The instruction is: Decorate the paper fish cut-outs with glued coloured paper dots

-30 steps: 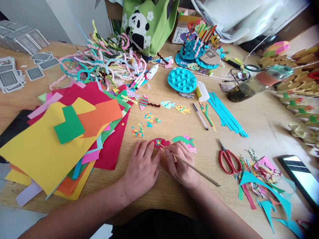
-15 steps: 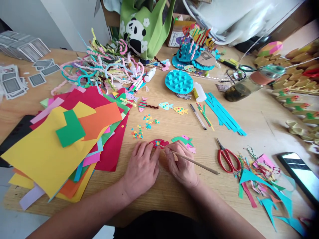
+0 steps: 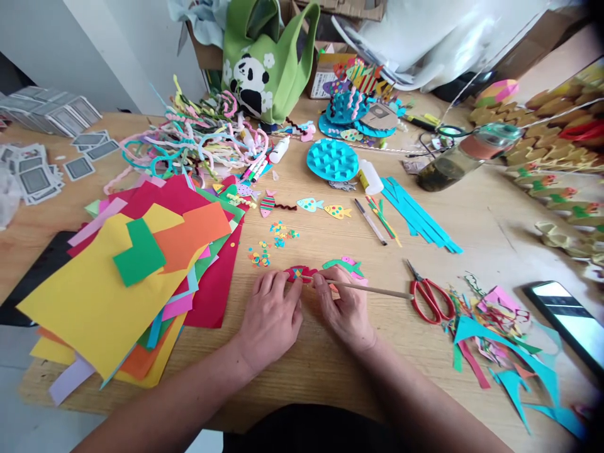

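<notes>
A small red paper fish (image 3: 293, 275) lies on the table, with yellow and blue-green pieces on its body. My left hand (image 3: 271, 309) rests palm down, fingers laid out, with fingertips at the fish's lower edge. Pinched in my right hand (image 3: 346, 308) is a thin wooden stick (image 3: 377, 290); its tip touches the fish and its far end points right, towards the scissors. A green paper fish (image 3: 340, 267) and a pink one lie just beyond my right hand, partly covered. Above my left hand are small heaps of coloured paper bits (image 3: 260, 257).
Stacked coloured paper (image 3: 75, 296) covers the left side. Red-handled scissors (image 3: 431, 301), paper scraps (image 3: 504, 340) and a phone (image 3: 566, 321) lie right. Farther back are a glue bottle (image 3: 370, 177), blue strips (image 3: 419, 217), a glass jar (image 3: 448, 167), pipe cleaners (image 3: 202, 141) and a panda bag (image 3: 283, 69).
The stick's far end has swung up and away, so it lies flatter and reaches the scissors' handles. Both hands stay nearly in place, and the view has shifted slightly.
</notes>
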A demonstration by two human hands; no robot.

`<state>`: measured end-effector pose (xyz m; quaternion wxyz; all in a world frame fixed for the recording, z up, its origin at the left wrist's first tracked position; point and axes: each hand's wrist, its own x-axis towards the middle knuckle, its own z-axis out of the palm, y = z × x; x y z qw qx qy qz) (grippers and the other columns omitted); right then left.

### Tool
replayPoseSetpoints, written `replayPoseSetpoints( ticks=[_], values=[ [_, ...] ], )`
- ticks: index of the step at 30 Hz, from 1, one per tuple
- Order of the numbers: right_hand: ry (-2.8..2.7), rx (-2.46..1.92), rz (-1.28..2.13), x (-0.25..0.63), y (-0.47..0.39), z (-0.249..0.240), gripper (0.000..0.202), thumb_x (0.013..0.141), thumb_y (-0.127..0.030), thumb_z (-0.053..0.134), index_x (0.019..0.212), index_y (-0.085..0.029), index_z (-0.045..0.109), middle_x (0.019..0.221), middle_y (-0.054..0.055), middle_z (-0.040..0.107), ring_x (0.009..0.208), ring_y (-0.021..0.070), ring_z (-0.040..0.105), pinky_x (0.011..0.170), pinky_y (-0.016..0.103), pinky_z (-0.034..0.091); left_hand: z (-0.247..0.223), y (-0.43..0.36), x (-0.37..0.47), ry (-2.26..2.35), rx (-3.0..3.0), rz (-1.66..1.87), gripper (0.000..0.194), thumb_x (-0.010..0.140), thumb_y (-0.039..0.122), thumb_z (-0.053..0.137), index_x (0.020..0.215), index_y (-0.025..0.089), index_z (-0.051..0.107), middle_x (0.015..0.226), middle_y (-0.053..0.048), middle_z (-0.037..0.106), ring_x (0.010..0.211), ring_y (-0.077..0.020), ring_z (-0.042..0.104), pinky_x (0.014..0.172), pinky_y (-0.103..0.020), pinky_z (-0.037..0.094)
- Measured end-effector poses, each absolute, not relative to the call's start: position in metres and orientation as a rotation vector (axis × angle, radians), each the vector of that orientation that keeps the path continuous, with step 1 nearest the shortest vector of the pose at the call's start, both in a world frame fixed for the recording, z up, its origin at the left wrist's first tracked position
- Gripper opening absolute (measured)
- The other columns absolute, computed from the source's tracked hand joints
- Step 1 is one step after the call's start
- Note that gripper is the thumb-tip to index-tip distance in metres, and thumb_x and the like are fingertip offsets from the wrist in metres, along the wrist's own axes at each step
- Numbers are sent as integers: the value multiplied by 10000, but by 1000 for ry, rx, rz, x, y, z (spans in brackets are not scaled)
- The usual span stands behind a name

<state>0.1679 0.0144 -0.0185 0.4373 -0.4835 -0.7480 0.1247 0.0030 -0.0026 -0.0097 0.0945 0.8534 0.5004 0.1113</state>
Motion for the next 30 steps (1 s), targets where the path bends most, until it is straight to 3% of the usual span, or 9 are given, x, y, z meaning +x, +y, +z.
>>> replayPoseSetpoints(
  ticks=[18, 24, 30],
  values=[
    [-1798, -1286, 374, 170, 18, -22, 134, 951, -179, 501, 875, -206, 609, 769, 26, 668, 707, 161, 615, 655, 294, 466, -10, -3, 3, 1491, 2527, 353, 427, 878, 179, 520, 1304, 159, 521, 1128, -110, 547, 1047, -286, 485, 904, -461, 449],
    [-1653, -1306, 450, 172, 17, -26, 145, 957, -190, 494, 868, -203, 607, 767, 16, 662, 685, 143, 631, 651, 274, 471, -8, -2, 2, 1495, 2538, 331, 297, 883, 182, 521, 1170, 139, 587, 1129, -115, 569, 1057, -290, 488, 916, -461, 445],
    [-1667, -1284, 442, 172, 16, -27, 172, 953, -185, 487, 821, -200, 597, 717, 9, 638, 652, 138, 601, 626, 268, 448, -9, -2, 2, 1494, 2546, 347, 289, 885, 171, 508, 1161, 137, 586, 1151, -121, 576, 1079, -287, 487, 932, -464, 445]
  ],
)
